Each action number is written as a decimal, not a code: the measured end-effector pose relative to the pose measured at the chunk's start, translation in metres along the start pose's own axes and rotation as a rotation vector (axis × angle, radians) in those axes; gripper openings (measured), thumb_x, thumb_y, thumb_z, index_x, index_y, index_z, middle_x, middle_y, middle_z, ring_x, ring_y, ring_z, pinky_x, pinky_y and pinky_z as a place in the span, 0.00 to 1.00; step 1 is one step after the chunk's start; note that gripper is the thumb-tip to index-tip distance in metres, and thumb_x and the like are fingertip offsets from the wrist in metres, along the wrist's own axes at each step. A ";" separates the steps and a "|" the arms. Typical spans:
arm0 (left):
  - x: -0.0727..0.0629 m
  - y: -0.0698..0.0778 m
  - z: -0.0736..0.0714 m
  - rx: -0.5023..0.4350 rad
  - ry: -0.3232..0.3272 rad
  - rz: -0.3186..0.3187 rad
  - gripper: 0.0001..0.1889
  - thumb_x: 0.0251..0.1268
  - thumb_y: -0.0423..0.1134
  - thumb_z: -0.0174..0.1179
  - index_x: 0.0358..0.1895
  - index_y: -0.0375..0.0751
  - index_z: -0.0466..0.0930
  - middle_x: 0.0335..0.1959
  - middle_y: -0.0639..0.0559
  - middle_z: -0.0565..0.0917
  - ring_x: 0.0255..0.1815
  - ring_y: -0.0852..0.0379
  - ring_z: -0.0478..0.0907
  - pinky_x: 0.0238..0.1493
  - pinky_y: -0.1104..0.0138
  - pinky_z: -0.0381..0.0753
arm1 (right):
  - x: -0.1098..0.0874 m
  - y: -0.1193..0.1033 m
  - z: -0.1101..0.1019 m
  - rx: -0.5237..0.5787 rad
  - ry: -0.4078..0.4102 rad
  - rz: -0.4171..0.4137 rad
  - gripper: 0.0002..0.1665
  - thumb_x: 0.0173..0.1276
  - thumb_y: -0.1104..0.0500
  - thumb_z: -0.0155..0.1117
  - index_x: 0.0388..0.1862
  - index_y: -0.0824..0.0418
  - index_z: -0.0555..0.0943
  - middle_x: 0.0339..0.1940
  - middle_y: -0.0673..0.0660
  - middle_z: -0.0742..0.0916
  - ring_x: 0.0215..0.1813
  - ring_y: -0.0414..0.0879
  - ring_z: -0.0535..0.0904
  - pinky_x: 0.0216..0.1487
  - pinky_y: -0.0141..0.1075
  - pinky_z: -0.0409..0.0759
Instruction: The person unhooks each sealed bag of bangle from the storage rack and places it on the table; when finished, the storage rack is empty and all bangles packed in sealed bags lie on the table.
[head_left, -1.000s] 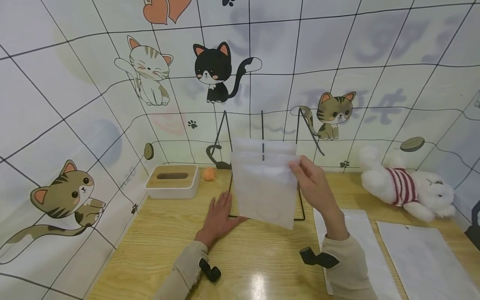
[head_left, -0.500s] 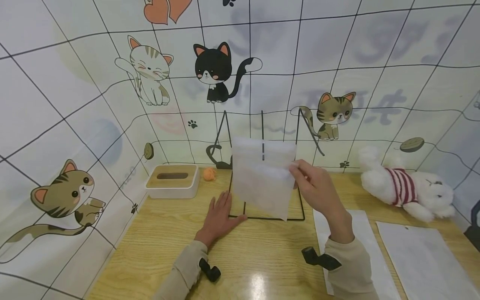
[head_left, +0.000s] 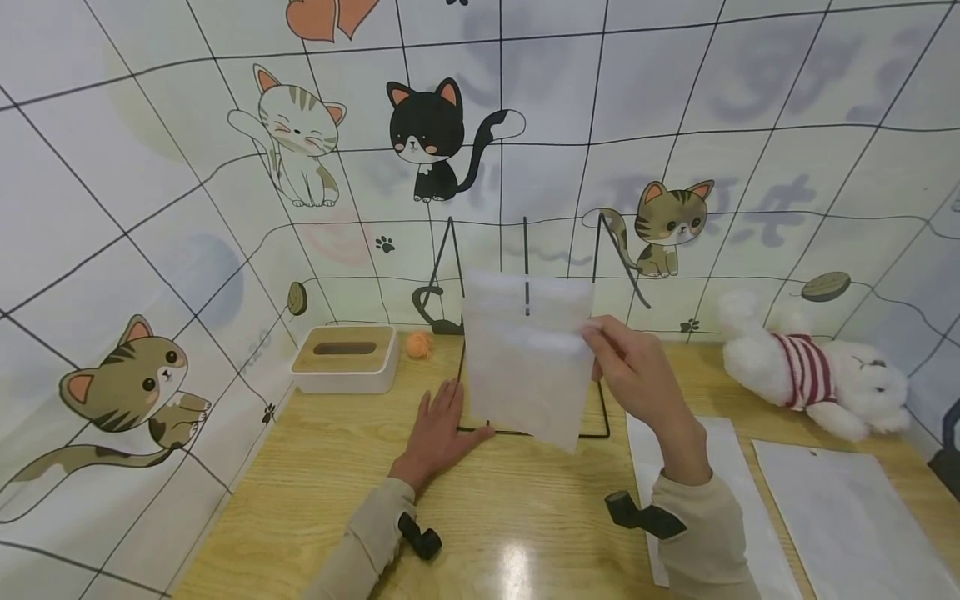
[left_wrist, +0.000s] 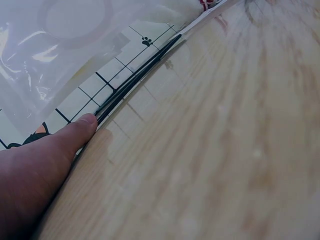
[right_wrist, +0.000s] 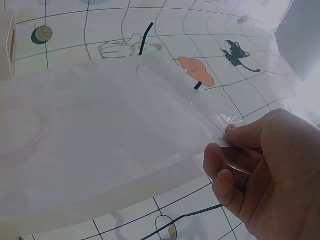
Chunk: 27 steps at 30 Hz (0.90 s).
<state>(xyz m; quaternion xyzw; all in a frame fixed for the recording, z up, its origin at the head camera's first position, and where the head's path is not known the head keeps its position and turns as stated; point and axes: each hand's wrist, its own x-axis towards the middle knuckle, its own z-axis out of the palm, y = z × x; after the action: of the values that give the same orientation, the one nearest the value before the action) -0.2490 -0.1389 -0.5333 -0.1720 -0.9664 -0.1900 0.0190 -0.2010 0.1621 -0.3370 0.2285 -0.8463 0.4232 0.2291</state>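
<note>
A thin, translucent white plastic bag (head_left: 528,375) hangs in front of a black wire rack (head_left: 605,408), whose middle prong (head_left: 527,250) shows through near its top. My right hand (head_left: 637,367) pinches the bag's right edge, high up, between thumb and fingers. In the right wrist view a dark tip of the prong (right_wrist: 198,85) pokes out at the bag's upper edge (right_wrist: 192,102). Flat on the table lies my left hand (head_left: 435,433), fingers straight, its thumb (left_wrist: 65,142) touching the rack's front base wire (left_wrist: 130,85).
A tissue box with a wooden lid (head_left: 345,362) and an orange ball (head_left: 419,345) are at the back left. Two white sheets or bags (head_left: 847,517) lie at the right, below a white plush toy (head_left: 813,375) in a striped shirt. A printed wall stands close behind the rack.
The bag's front layer has risen against the layer behind it, and its lower edge swung back, then forward a little. My right hand shifted slightly right. My left hand stayed in place.
</note>
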 end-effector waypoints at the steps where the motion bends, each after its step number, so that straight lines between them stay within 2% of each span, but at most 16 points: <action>1: 0.000 0.000 0.000 -0.003 -0.005 -0.003 0.54 0.66 0.73 0.48 0.81 0.38 0.42 0.83 0.44 0.46 0.84 0.48 0.40 0.81 0.46 0.36 | 0.000 0.000 0.000 0.004 -0.002 0.001 0.11 0.79 0.61 0.53 0.46 0.61 0.84 0.15 0.51 0.79 0.13 0.37 0.65 0.17 0.32 0.65; 6: -0.001 0.000 0.000 -0.008 0.001 0.001 0.53 0.66 0.73 0.48 0.81 0.36 0.43 0.83 0.44 0.46 0.84 0.47 0.40 0.81 0.45 0.36 | -0.001 -0.001 -0.002 0.018 -0.002 -0.005 0.10 0.79 0.61 0.54 0.45 0.60 0.83 0.14 0.55 0.79 0.13 0.37 0.66 0.16 0.31 0.64; 14: 0.001 0.001 -0.002 0.022 0.021 0.017 0.54 0.66 0.72 0.50 0.80 0.36 0.44 0.82 0.42 0.49 0.84 0.46 0.43 0.81 0.45 0.39 | -0.003 -0.008 -0.007 0.027 -0.008 -0.023 0.09 0.78 0.62 0.55 0.41 0.59 0.83 0.14 0.52 0.77 0.16 0.38 0.71 0.18 0.30 0.70; 18: 0.001 0.001 -0.002 0.055 0.032 0.037 0.50 0.67 0.65 0.52 0.80 0.33 0.47 0.82 0.40 0.51 0.83 0.44 0.46 0.80 0.44 0.43 | -0.006 -0.014 -0.009 0.050 -0.033 -0.014 0.08 0.77 0.63 0.55 0.41 0.59 0.83 0.13 0.54 0.77 0.17 0.41 0.73 0.21 0.30 0.73; 23: 0.001 0.001 -0.002 0.064 0.021 0.031 0.46 0.64 0.56 0.49 0.79 0.30 0.49 0.81 0.40 0.52 0.83 0.45 0.47 0.80 0.45 0.43 | -0.010 -0.020 -0.009 0.085 -0.090 0.012 0.08 0.78 0.62 0.55 0.41 0.58 0.82 0.14 0.53 0.77 0.18 0.44 0.74 0.22 0.31 0.75; 27: 0.003 -0.002 0.000 0.083 0.024 0.029 0.42 0.61 0.47 0.47 0.77 0.28 0.53 0.81 0.38 0.54 0.83 0.45 0.47 0.80 0.45 0.44 | -0.011 -0.024 -0.008 0.125 -0.123 -0.022 0.09 0.77 0.64 0.55 0.38 0.58 0.82 0.13 0.51 0.77 0.17 0.44 0.74 0.20 0.32 0.75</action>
<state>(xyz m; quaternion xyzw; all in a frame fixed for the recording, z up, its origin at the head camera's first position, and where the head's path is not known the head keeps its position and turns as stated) -0.2521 -0.1398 -0.5340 -0.1825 -0.9706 -0.1515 0.0406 -0.1770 0.1584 -0.3244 0.2775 -0.8281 0.4577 0.1665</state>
